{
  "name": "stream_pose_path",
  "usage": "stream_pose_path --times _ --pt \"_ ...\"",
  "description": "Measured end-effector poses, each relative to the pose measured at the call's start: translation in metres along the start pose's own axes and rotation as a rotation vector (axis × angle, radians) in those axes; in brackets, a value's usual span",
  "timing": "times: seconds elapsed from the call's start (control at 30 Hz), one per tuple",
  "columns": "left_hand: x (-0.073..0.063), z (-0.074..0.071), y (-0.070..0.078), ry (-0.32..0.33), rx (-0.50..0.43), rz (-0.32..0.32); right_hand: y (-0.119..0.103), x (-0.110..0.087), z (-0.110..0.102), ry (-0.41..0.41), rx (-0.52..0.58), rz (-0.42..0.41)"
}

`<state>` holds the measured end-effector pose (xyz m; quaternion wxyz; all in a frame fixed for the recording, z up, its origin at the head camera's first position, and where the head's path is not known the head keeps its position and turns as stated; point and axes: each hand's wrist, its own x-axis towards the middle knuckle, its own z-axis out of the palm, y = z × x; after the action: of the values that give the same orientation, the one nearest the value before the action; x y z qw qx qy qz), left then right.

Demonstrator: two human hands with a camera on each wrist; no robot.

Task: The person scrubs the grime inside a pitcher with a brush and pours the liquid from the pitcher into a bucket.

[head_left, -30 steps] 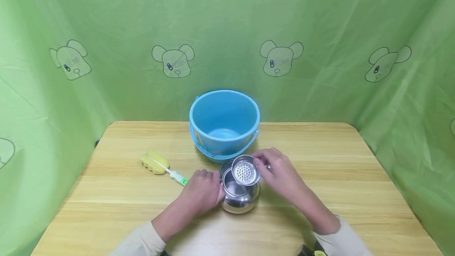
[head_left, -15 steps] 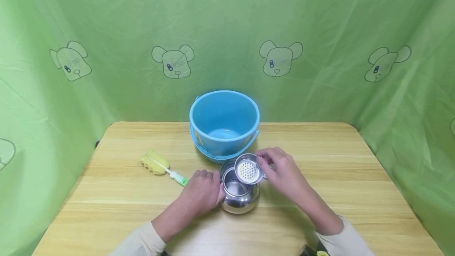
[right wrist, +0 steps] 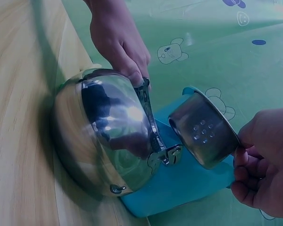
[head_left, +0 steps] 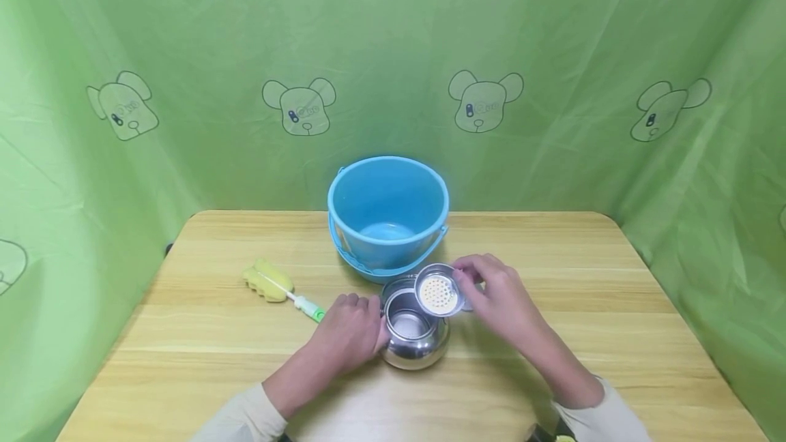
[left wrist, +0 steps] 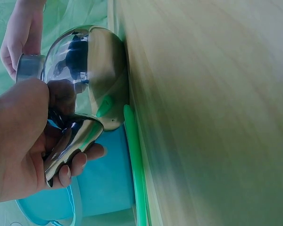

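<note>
A shiny stainless steel teapot (head_left: 417, 350) stands on the table, its round mouth uncovered. My left hand (head_left: 350, 329) grips it at the left side. In the left wrist view, the fingers curl round its tapering metal spout (left wrist: 75, 143). The folded handle (right wrist: 151, 115) reaches to that same hand in the right wrist view. My right hand (head_left: 494, 292) pinches the rim of a small metal strainer (head_left: 439, 293) with a perforated bottom. The strainer is held tilted above the teapot's right edge, overlapping the mouth in the head view.
Behind the teapot stands a blue bucket (head_left: 388, 241) with its handle down in front. To the left lies a yellow sponge brush (head_left: 269, 280) with a white and green handle, its end behind my left hand. A green curtain (head_left: 393, 33) surrounds the wooden table (head_left: 589, 278).
My right hand has shifted the strainer a little to the right, uncovering more of the teapot's mouth. The left hand and the teapot have stayed in place.
</note>
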<state>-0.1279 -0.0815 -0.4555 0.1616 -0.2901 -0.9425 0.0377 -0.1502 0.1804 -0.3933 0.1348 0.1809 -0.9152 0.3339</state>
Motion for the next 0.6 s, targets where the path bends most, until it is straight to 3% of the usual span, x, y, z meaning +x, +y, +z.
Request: stream_pose_path --times 0.6 --pt "0.0005 0.0023 -0.0009 -0.009 -0.013 -0.004 0.0062 -0.0024 -0.0086 -0.002 -0.016 0.029"
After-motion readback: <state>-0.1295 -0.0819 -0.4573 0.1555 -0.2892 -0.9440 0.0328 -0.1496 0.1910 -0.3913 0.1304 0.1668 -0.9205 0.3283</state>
